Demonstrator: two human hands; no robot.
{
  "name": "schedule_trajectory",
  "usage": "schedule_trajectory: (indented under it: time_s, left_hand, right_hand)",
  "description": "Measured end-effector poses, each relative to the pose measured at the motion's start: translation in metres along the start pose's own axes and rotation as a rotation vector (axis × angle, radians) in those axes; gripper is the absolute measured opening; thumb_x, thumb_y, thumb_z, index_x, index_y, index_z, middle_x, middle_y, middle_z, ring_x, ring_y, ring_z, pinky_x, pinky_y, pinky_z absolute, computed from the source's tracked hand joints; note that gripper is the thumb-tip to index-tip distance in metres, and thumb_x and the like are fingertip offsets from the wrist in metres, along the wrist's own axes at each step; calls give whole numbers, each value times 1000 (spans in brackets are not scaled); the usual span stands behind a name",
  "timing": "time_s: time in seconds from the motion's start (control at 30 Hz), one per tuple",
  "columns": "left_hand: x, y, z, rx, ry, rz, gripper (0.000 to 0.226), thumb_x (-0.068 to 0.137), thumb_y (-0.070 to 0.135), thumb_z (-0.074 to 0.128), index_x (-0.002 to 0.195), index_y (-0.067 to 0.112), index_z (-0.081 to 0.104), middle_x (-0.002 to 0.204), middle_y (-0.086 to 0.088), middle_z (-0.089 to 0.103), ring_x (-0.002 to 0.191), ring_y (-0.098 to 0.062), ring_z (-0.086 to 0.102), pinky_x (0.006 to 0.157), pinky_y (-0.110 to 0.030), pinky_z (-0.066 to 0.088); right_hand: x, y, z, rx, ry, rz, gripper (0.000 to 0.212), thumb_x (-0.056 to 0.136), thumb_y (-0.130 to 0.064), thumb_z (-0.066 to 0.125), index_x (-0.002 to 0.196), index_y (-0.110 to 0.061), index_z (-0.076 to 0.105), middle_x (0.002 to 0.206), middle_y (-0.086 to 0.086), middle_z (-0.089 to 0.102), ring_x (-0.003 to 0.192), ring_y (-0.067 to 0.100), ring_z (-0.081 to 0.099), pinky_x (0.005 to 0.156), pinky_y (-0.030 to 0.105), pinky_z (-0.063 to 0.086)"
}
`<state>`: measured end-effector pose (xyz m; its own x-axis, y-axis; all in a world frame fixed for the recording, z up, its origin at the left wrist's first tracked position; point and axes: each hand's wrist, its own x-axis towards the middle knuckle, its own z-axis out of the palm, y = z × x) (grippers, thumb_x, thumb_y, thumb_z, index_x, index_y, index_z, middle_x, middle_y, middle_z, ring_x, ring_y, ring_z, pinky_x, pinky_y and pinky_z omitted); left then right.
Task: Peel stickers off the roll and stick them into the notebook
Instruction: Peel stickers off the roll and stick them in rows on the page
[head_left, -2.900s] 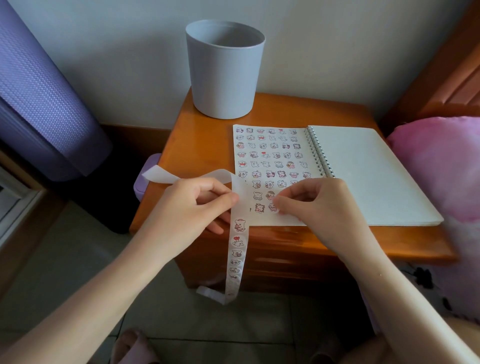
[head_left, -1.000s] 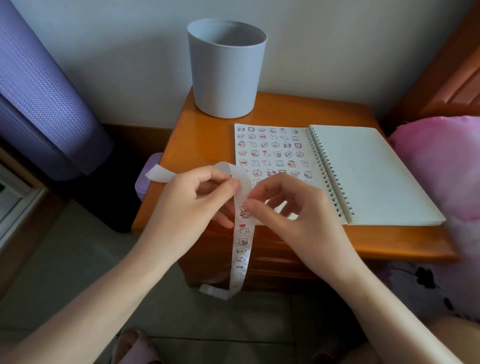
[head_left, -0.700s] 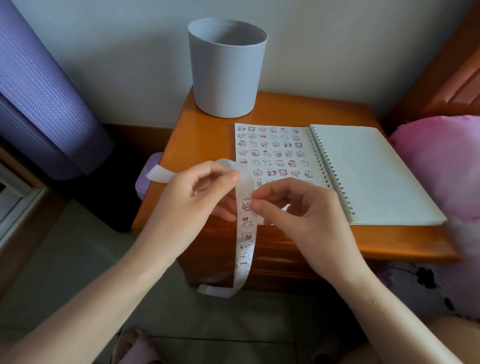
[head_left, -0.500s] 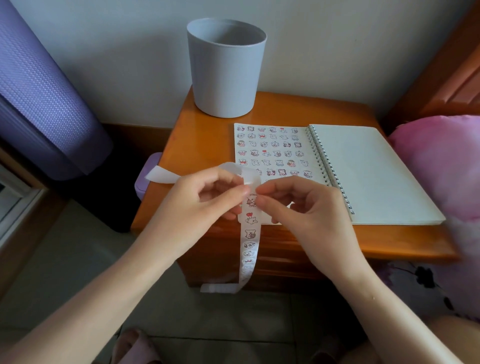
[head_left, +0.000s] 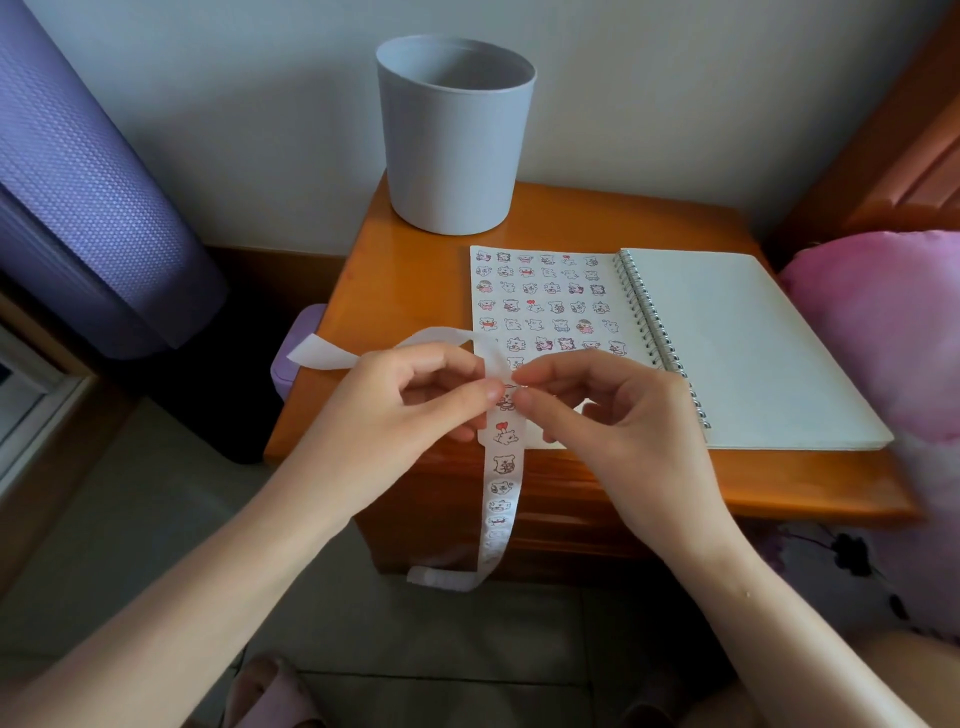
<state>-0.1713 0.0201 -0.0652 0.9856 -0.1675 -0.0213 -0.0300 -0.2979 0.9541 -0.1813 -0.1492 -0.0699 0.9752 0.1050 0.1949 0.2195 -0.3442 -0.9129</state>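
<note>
- Wooden nightstand (head_left: 415, 270), glossy orange-brown, stands against a pale wall on a tiled floor (head_left: 130, 545).
- Grey round container (head_left: 452, 140) stands upright at the nightstand's back edge, left of centre, with its mouth open.
- Notebook (head_left: 753, 353), spiral-bound, lies open and flat on the right half of the nightstand. Its near right corner reaches close to the front edge.
- The left page carries rows of small cartoon stickers (head_left: 531, 305); its near part is hidden behind the hands. The right page is blank.
- Sticker strip (head_left: 503, 465) is held above the front edge of the nightstand. Its blank end arches out to the left past the left edge. The printed length hangs down in front of the drawer face and curls near the floor.
- Left hand (head_left: 395, 415): thumb and forefinger are closed on the strip from the left, and the other fingers are curled behind it.
- Right hand (head_left: 613, 415): thumb and forefinger are pinched together at the strip's right edge, level with its topmost sticker. Whether that sticker has lifted from the backing cannot be told.
- The fingertips of the two hands nearly meet at the strip.
- Purple textured rolled mat (head_left: 88, 208) leans at the far left, well apart from the nightstand.
- Small lilac object (head_left: 296, 353) sits low, just beside the nightstand's left edge; its identity is unclear.
- Pink cushion (head_left: 893, 338) lies next to the nightstand's right edge.
- Pale pink slipper (head_left: 270, 696) is on the floor below the forearms.
</note>
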Motion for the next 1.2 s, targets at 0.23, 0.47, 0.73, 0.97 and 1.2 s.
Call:
schedule_trajectory:
  time_s: [0.23,0.47,0.73,0.97,1.2]
  left_hand:
    - [2,-3,1,-10,-14,11,17,83,28,61,94,18,70,78,8,73,76,-5,70,67,-16,56]
    - [2,-7,2,-28,1,-3,13,86,24,60,89,18,71,77,5,73,75,-9,70,67,-21,59]
    - [3,-9,3,26,52,36,9,86,25,60,85,21,69,72,12,71,69,-5,69,60,-15,55]
    - [3,-11,4,111,40,59,14,85,26,61,91,17,70,79,19,70,71,-1,68,57,-13,53]
    - [2,-10,2,182,41,67,6,86,26,60,87,26,66,79,24,65,67,6,66,51,-5,46]
  right_hand:
    - [1,2,-1,-80,-17,-22,8,82,-20,71,84,-27,68,83,-17,67,75,6,61,53,16,43]
    - [-1,3,1,-166,-44,-41,8,85,-23,67,84,-31,64,88,-17,61,91,8,56,66,15,41]
    - [0,0,-1,-118,-3,-33,6,83,-27,68,81,-32,64,91,-17,60,87,6,52,67,12,40]
    - [12,7,-31,-48,77,155,2,79,-22,72,79,-23,70,79,-7,71,73,7,62,64,15,48]
    - [16,16,-44,-183,109,269,6,79,-25,72,78,-19,73,73,-6,71,61,-2,59,56,11,48]
